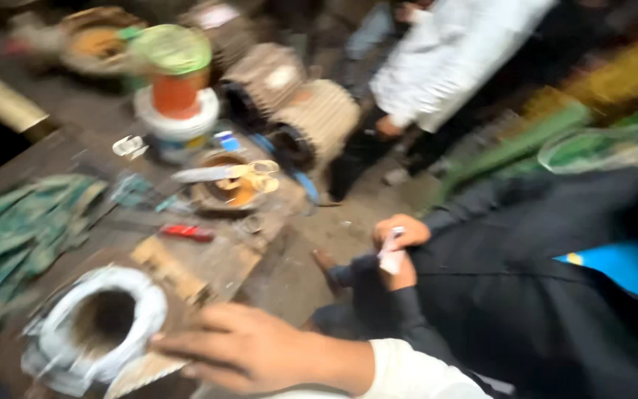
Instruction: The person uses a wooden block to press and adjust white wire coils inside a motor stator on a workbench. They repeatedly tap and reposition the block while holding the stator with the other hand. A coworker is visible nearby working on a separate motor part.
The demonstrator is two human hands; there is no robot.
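White-sleeved hand (241,347) lies flat, fingers spread loosely, touching the grey motor stator (97,325) on the workbench (223,258).

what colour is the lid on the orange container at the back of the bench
Green: the lid tops the orange container, blurred but clear enough in the head view.

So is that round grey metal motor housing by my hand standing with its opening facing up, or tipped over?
Facing up: the round grey metal motor housing shows its dark bore from above, beside the hand.
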